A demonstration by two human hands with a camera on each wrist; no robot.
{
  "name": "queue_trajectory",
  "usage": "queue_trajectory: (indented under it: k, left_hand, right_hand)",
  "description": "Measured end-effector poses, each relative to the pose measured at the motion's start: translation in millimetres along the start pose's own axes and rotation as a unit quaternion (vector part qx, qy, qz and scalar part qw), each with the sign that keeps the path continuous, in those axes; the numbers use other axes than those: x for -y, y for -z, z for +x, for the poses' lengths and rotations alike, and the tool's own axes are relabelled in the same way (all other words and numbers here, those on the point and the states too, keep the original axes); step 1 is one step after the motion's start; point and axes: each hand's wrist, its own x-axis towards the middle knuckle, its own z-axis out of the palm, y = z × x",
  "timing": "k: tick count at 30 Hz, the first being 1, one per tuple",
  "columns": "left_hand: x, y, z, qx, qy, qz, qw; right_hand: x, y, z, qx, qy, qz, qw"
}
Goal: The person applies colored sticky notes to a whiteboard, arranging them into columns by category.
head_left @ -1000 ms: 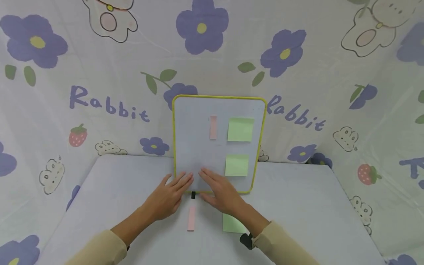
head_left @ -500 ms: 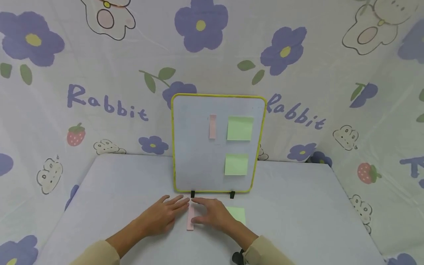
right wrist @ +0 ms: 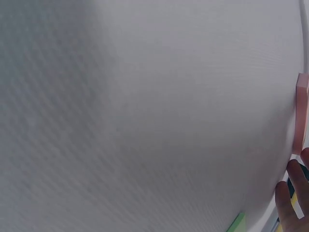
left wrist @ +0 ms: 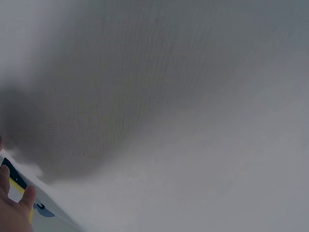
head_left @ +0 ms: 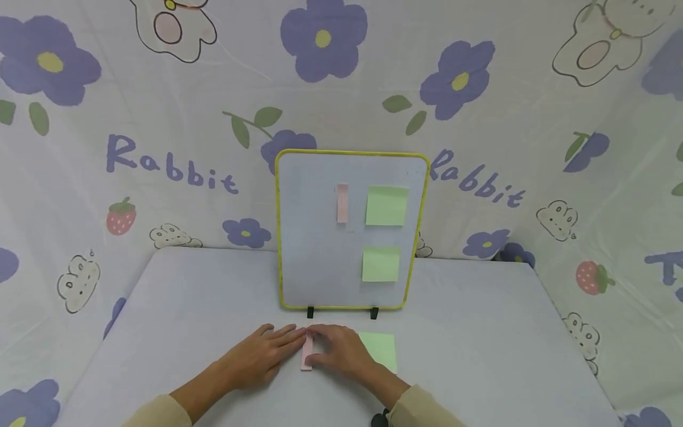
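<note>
A narrow pink sticky-note pad lies on the white table in front of the board, upright in the head view. My left hand rests flat beside it, its extended fingertips touching the pad's far end. From the other side my right hand reaches in, index finger at the far end and thumb apart from it, near the close end. No note shows lifted between them. In the right wrist view, fingers lie below the pink pad's end. A green sticky-note pad lies right of it, partly behind the right hand.
A yellow-framed whiteboard stands upright on black feet. On it are a pink strip and two green notes, an upper one and a lower one. A patterned cloth hangs behind.
Both hands have come down from the board's lower edge to the pink pad on the table. My fingertips have closed in on the pad's far end. The notes on the board stay put.
</note>
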Motion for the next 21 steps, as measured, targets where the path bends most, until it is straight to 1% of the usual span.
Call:
queue_trajectory:
  k: [4,9,12,21]
  left_hand:
    - [-1.6,0.8,1.5,0.014,0.008,-0.020,0.9997]
    - [-3.0,2.8,4.1,0.022,0.021,-0.040,0.9987]
    - [-3.2,3.9,4.5,0.025,0.023,-0.047,0.9983]
    - [-4.2,6.8,2.7,0.039,0.025,-0.046,0.9979]
  right_hand:
    - [-0.4,-2.0,-0.4,0.008,-0.007,-0.018,1.000]
    - [-2.1,-4.7,-0.1,-0.001,-0.006,-0.027,1.000]
    - [-2.2,-5.3,0.0,-0.006,-0.004,-0.029,1.000]
    - [-0.5,-3.7,1.4,-0.009,0.012,-0.043,0.999]
